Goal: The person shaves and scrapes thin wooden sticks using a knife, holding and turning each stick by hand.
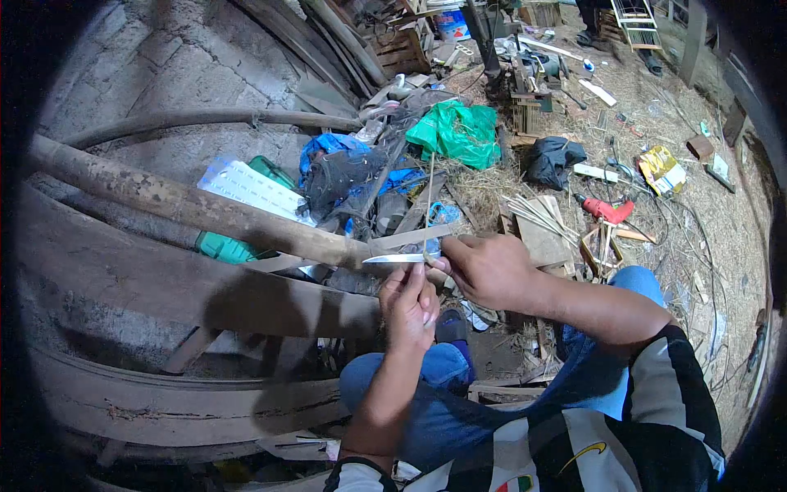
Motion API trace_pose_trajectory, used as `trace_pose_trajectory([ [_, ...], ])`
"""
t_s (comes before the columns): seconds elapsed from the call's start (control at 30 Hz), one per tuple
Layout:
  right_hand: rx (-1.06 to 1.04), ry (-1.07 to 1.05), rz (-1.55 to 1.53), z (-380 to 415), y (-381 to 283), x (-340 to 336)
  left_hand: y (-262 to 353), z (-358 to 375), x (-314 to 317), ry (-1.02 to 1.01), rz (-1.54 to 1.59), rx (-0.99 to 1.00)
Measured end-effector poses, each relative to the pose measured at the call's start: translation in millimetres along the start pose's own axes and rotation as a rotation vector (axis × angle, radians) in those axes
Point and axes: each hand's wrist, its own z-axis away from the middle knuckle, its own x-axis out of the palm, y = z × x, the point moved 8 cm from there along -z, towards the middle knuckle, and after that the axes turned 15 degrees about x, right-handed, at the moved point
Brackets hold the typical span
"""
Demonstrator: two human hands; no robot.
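Note:
My right hand (498,272) is closed around the handle of a knife (395,258), whose bright blade points left. My left hand (410,308) pinches the lower part of a thin wooden stick (429,193), which stands up and away from me. Blade and stick cross just above my left fingertips. Most of the knife's handle is hidden by my right fingers. Close beyond the blade lies the end of a long rough pole (205,209), with a flat wooden strip (414,238) beside it.
A green plastic bag (459,135) and a black bag (554,160) lie ahead. To the right are a red power drill (605,209), a small wooden box (601,250), thin sticks (537,217) and cables. Wooden boards (164,271) fill the left side. Another person's legs (592,20) show far back.

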Motion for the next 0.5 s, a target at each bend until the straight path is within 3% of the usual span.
trace_pose_trajectory([
  [0.33,0.014,-0.054,0.004,-2.1,2.2,0.2,-4.7,1.3,1.5,0.035,0.100,0.065],
  [0.5,0.005,-0.020,-0.010,-1.4,-2.1,-9.0,-1.8,2.8,2.5,0.080,0.003,0.173],
])
